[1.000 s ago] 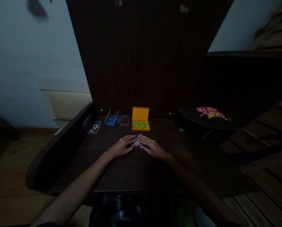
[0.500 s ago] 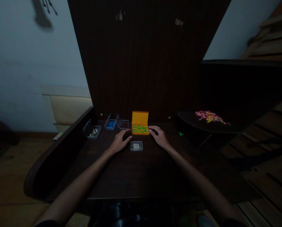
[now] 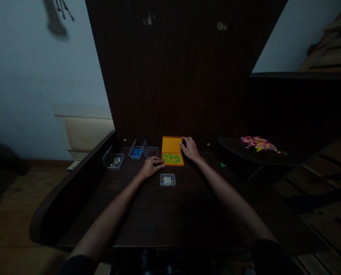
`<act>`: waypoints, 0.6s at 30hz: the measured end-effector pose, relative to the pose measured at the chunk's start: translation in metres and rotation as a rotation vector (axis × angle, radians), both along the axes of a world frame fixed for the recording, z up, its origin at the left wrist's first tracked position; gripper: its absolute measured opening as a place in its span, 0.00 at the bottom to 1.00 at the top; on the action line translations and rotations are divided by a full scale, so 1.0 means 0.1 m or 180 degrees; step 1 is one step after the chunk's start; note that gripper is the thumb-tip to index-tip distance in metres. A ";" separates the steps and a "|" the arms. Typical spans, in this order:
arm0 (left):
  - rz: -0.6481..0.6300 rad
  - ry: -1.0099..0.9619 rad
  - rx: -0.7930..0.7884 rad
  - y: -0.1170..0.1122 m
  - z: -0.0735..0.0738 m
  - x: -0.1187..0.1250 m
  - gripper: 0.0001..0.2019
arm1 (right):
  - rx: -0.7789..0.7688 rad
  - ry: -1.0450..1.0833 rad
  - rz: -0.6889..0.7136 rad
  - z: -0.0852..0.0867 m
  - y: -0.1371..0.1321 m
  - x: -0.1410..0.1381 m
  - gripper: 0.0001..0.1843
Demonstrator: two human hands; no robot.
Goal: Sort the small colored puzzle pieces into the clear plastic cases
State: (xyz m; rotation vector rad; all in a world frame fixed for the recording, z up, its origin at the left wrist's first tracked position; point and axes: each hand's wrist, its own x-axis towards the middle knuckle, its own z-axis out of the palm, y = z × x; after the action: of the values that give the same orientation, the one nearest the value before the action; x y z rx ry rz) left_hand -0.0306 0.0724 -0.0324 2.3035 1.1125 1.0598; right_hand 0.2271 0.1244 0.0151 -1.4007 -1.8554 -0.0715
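Note:
A yellow-orange box (image 3: 172, 164) stands on the dark table with its lid (image 3: 172, 144) raised at the back. Small green pieces (image 3: 172, 158) are scattered over its inside. My left hand (image 3: 151, 167) has its fingertips drawn together at the box's left front corner. At the lid's right edge is my right hand (image 3: 190, 148), thumb in front and fingers by the upper corner, closed on it. A small clear plastic case (image 3: 168, 184), apparently closed, lies in front of the box, with a whitish square and a few yellowish bits inside.
To the left, open clear cases hold blue pieces (image 3: 136, 152), dark reddish pieces (image 3: 152, 152) and pale pieces (image 3: 115, 162). A pile of colourful pieces (image 3: 257, 143) lies on the curved shelf (image 3: 230, 146) at right. A dark raised side board (image 3: 73, 187) edges the table's left.
My right hand has moved up from the box's right side to the lid's edge. My left hand has its fingers closer together at the left front corner. The view has shifted slightly.

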 end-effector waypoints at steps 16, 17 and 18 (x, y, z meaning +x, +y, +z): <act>-0.0055 0.0201 0.0282 0.07 -0.09 0.03 0.10 | -0.0004 0.0388 -0.0307 -0.09 0.29 -0.10 0.15; -0.0053 0.0209 0.0285 0.07 -0.08 0.04 0.10 | 0.0029 0.0386 -0.0290 -0.08 0.27 -0.09 0.14; -0.0050 0.0221 0.0287 0.07 -0.08 0.04 0.10 | 0.0057 0.0374 -0.0262 -0.06 0.24 -0.08 0.13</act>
State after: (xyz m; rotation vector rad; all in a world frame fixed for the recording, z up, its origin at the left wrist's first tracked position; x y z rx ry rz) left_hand -0.0268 0.0790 -0.0404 2.4323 1.0914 1.0519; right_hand 0.2188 0.1481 0.0093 -1.4381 -1.6973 -0.0458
